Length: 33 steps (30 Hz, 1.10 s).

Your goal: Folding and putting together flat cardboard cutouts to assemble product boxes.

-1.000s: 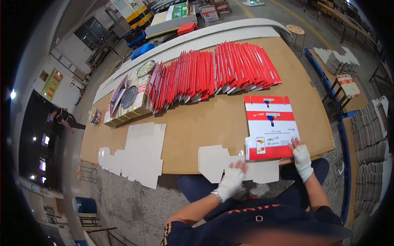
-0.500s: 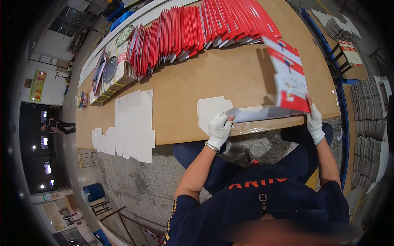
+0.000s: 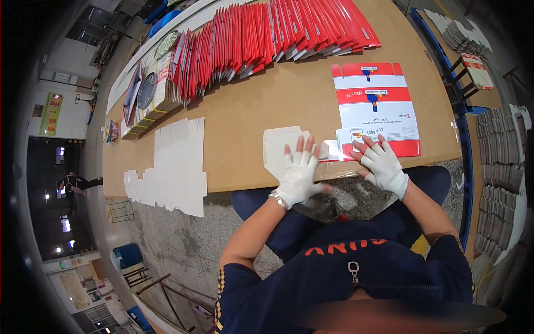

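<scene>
A red and white printed carton blank (image 3: 377, 108) lies flat near the table's front right, printed face up. My right hand (image 3: 382, 170), in a white fingerless glove, rests on its lower edge with fingers spread. To its left my left hand (image 3: 301, 173), gloved the same way, is open over a plain white card piece (image 3: 273, 149), partly covering it; its fingers are a little blurred. Between the hands a narrow white flap of the blank shows. Neither hand grips anything.
A long row of folded red cartons (image 3: 239, 42) stands along the far side of the brown table (image 3: 233, 122). White flat blanks (image 3: 179, 161) overhang the front edge at left. Strapped cartons (image 3: 153, 103) lie far left. Stacks of grey-white blanks (image 3: 498, 183) stand on the right.
The carton blank, held raised and tilted in both hands before, now lies flat on the table. Both hands have let go and spread their fingers; the right hand has moved left.
</scene>
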### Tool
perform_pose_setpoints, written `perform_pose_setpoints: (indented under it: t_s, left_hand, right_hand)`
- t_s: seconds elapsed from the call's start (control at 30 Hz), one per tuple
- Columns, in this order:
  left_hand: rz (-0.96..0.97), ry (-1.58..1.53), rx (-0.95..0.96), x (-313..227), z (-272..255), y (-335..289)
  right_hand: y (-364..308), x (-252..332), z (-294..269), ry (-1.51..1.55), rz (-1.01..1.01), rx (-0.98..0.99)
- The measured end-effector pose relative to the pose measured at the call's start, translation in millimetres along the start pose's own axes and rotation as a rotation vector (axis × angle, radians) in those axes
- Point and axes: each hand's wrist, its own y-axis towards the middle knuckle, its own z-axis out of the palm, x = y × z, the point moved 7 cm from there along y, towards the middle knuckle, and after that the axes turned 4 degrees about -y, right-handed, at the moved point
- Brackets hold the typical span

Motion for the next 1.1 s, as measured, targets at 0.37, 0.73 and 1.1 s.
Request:
perform_pose_setpoints:
  t_s: [0.37,0.73,1.1]
  left_hand:
    - [-0.372,-0.495,-0.687,87.2,-25.7,-52.4]
    - [-0.359,-0.669,-0.853,49.8,9.4,5.9]
    - [0.106,0.028,-0.103,-10.8,18.7,36.8]
  right_hand:
    - [-6.2,0.6,0.7,0.02,0.061,-0.034]
    - [-8.0,-3.0,-6.2,-0.017,-0.047,0.017]
    - [-1.0,-12.9,-6.8,-0.189,-0.07,-0.15]
